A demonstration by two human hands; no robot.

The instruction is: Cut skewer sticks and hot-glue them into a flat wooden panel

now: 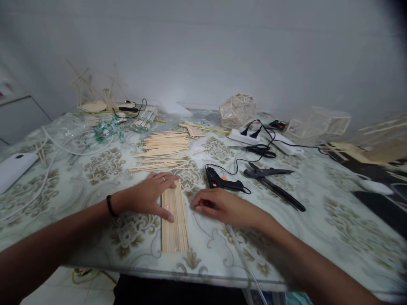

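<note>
A flat panel of thin wooden sticks [174, 228], laid side by side, rests on the patterned tablecloth near the front edge. My left hand [159, 190] lies over its upper part with thumb and fingers apart, the thumb pressing on the sticks. A ring and a dark wristband show on that hand and wrist. Just right of the panel, my right hand [219, 203] sits with its fingers curled in, and nothing shows in them. Behind that hand is a black glue gun [224, 182] with its cord. Loose wooden sticks [167, 143] are piled beyond the panel.
Black-handled pliers [275, 184] and scissors [257, 149] lie to the right. A power strip [243, 136] stands behind them. Stick-built frames [238, 111] line the back. At left are plastic wrappers [71, 127] and a white device [15, 169]. A clear rod [244, 258] crosses the front edge.
</note>
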